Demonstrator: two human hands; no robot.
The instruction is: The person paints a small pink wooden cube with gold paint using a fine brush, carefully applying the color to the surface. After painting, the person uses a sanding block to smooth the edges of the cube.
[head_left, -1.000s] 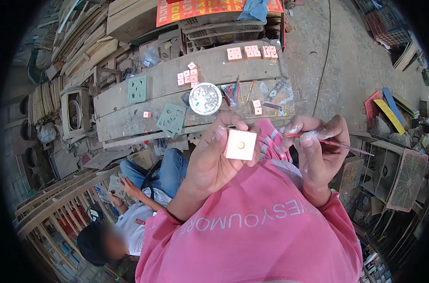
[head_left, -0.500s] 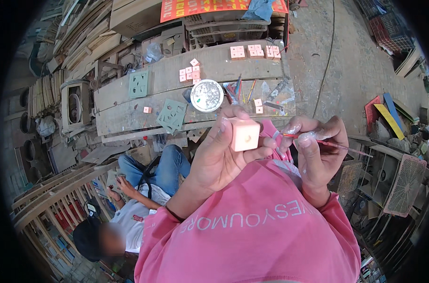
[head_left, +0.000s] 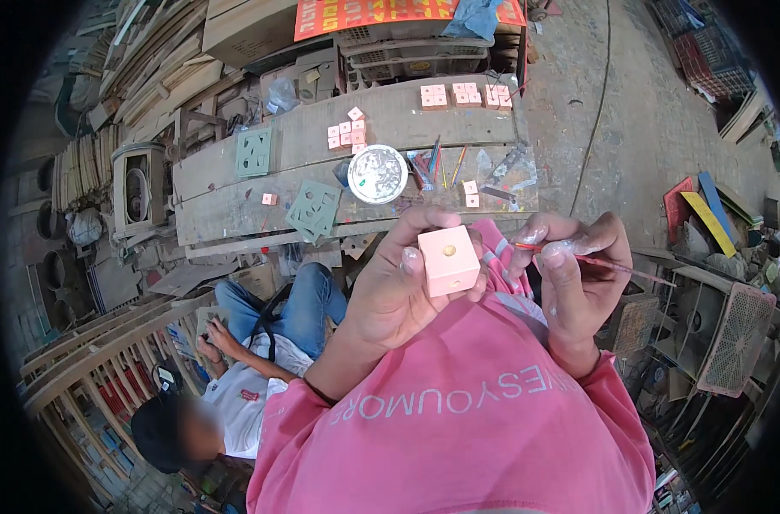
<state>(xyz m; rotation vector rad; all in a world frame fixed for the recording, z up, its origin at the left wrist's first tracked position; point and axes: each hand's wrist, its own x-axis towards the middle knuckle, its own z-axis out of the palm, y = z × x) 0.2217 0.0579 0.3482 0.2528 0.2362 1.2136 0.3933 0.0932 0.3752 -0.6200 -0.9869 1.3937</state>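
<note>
In front of my chest, my left hand point(head_left: 390, 295) grips a pale pink block point(head_left: 451, 272) between thumb and fingers. A round hollow shows in its upper face and a smaller mark in its front face. To the right, my right hand point(head_left: 574, 278) pinches a thin red paintbrush point(head_left: 609, 263), its tip pointing left toward the block but apart from it. Paint smears whiten several fingertips. Beyond my hands, a round white-and-silver tin lid or dish point(head_left: 377, 174) lies on the wooden bench point(head_left: 210, 201).
More pink blocks point(head_left: 347, 133) stand grouped on the bench, with others point(head_left: 465, 94) at its far right. Green stencil plates point(head_left: 313, 210), brushes point(head_left: 441, 163) and a small pair of blocks point(head_left: 471, 194) lie there too. A person point(head_left: 261, 368) sits at left. A metal rack point(head_left: 724, 334) stands at right.
My left hand has turned the block, so the face with the round hollow now points upward. My right hand and the paintbrush have hardly moved.
</note>
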